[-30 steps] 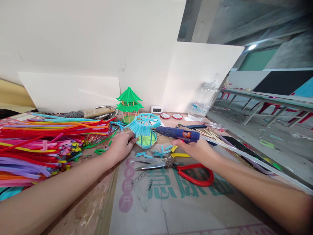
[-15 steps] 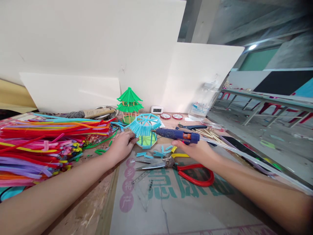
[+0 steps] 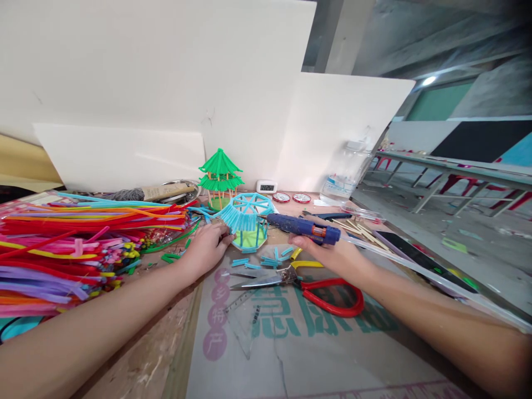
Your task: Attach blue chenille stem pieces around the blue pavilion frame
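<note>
My right hand is wrapped round a blue hot glue gun, with a long clear glue stick running out of its back. The nozzle points left at the edge of a light-blue pipe-cleaner pavilion model, which has a spoked roof ring and a green base. At the model's left side, my left hand is closed on its roof edge, fingers bent. Short cut blue pieces lie just in front of the model. Nearer to me rest scissors with one red and one yellow handle.
Bundles of coloured pipe cleaners fill the left side. Behind stand a green pagoda model, a small digital clock and a clear bottle. Wooden sticks and a phone lie at right. A set square is in front.
The glue gun has shifted very slightly to the right, its nozzle still close to the model. My left hand stays in place.
</note>
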The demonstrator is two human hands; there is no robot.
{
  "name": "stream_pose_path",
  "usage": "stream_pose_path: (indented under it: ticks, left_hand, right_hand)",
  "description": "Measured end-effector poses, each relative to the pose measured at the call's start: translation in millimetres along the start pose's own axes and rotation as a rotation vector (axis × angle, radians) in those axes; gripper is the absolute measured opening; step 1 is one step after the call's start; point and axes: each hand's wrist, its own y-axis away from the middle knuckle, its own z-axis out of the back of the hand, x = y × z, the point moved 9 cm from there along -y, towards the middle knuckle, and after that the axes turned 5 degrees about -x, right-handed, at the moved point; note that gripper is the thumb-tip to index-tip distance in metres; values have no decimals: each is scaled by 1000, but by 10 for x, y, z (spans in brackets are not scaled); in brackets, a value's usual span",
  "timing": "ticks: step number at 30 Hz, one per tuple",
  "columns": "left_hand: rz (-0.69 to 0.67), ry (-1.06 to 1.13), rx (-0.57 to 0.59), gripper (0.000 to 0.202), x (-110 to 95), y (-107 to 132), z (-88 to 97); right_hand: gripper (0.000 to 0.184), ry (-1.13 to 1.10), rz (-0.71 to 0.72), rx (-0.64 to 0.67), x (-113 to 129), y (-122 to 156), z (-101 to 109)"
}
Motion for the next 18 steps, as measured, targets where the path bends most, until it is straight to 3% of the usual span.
stream_pose_path:
  ticks: [13, 18]
  left_hand:
    - [-6, -12, -3, 31, -3, 2, 3]
    - [8, -27, 6, 32, 3, 0, -5]
  right_hand:
    - [30, 19, 27, -28, -1, 12, 20]
    - [22, 34, 17, -33, -64, 23, 7]
